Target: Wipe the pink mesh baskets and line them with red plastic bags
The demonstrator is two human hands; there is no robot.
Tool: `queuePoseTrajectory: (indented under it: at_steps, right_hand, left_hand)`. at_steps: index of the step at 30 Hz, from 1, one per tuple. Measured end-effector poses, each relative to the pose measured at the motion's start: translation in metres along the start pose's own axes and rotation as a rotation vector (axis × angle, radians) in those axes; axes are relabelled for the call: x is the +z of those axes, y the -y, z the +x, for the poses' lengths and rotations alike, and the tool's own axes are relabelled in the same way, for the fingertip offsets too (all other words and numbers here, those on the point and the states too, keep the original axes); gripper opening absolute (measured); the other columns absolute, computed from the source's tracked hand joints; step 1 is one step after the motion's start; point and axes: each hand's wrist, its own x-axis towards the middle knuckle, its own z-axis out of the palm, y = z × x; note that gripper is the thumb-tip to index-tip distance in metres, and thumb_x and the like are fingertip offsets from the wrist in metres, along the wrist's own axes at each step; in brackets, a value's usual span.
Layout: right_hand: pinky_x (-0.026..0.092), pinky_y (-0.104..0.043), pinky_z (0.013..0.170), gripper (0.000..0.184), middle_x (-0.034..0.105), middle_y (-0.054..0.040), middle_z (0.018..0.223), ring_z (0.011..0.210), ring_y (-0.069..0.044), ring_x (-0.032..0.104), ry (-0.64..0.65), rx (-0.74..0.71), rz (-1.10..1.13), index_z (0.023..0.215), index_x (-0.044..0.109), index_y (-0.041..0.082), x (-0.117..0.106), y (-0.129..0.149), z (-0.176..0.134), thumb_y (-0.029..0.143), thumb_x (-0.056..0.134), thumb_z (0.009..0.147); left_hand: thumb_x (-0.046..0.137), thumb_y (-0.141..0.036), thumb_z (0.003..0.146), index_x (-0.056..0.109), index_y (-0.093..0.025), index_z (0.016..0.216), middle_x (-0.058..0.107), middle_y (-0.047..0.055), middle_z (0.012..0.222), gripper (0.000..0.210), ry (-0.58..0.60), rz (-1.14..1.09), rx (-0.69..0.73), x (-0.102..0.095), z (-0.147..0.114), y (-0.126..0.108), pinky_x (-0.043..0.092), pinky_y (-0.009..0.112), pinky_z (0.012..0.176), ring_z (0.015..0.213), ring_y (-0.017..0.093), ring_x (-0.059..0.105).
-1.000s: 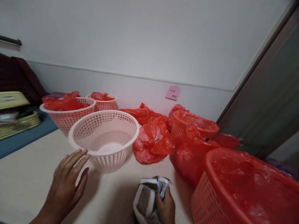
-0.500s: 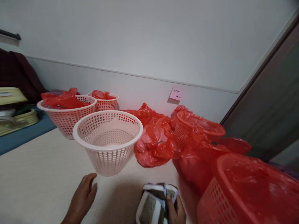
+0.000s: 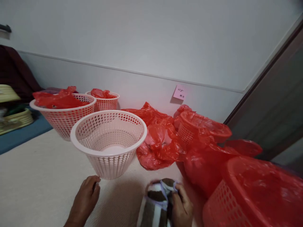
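Observation:
My right hand [image 3: 182, 205] is closed on a fuzzy brown-and-white striped cloth [image 3: 155, 206] with lavender edging, at the bottom of the view. Thumb and fingers pinch its right edge; the cloth's lower part runs out of the picture. My left hand [image 3: 86, 198] rests near the table surface with nothing visible in it, fingers loosely bent and the thumb apart from them. Its fingertips are close to the foot of a pale pink perforated basket [image 3: 109, 153]; I cannot tell whether they touch it. That basket stands upright with nothing seen inside.
Red plastic bags [image 3: 161, 145] lie behind the cloth. To the right are a bag-lined red basket [image 3: 222, 201] and another [image 3: 187, 132] farther back. Pink baskets with red bags [image 3: 61, 99] stand at left. A pink note [image 3: 180, 92] is on the wall.
The cloth has turned and been lifted at its upper right edge by my right hand, which has moved slightly. My left thumb and fingers have drawn a little closer together.

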Motion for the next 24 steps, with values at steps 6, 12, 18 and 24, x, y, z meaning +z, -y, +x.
queuePoseTrajectory:
  at_steps: [6,12,18,24]
  right_hand:
    - [0.043,-0.028,0.073,0.025,0.061,-0.0021,0.081,0.080,-0.020,0.059,0.222,-0.235,-0.132,0.085,0.065,0.021,0.029,0.008,0.005,0.037,0.047,0.093]
    - [0.048,-0.032,0.074,0.020,0.065,-0.0062,0.087,0.083,-0.023,0.062,0.165,-0.330,-0.363,0.090,0.067,0.020,0.025,-0.013,0.017,0.029,0.049,0.091]
    - [0.049,-0.029,0.081,0.020,0.062,-0.0049,0.100,0.094,-0.019,0.061,0.112,-0.557,-0.164,0.109,0.061,0.023,0.037,0.025,0.013,0.021,0.047,0.095]
    - [0.050,-0.032,0.080,0.021,0.065,-0.0050,0.092,0.088,-0.020,0.063,0.165,-0.441,-0.022,0.099,0.065,0.020,0.104,0.046,0.065,0.021,0.047,0.088]
  left_hand:
    - [0.049,-0.029,0.087,0.062,-0.023,0.097,0.068,0.006,0.103,0.017,0.021,0.005,0.006,0.003,0.002,0.006,0.049,0.044,0.095,0.102,0.025,0.062]
    - [0.048,-0.031,0.088,0.062,-0.023,0.095,0.068,0.007,0.102,0.018,0.032,0.018,0.008,0.003,0.002,0.010,0.049,0.044,0.094,0.101,0.025,0.061]
    - [0.047,-0.031,0.088,0.061,-0.023,0.097,0.067,0.007,0.103,0.018,0.042,0.038,0.018,0.005,0.003,0.013,0.048,0.043,0.094,0.102,0.025,0.060]
    - [0.047,-0.032,0.089,0.061,-0.024,0.096,0.067,0.006,0.102,0.018,0.025,0.060,0.050,0.008,0.002,0.016,0.049,0.043,0.094,0.101,0.024,0.060]
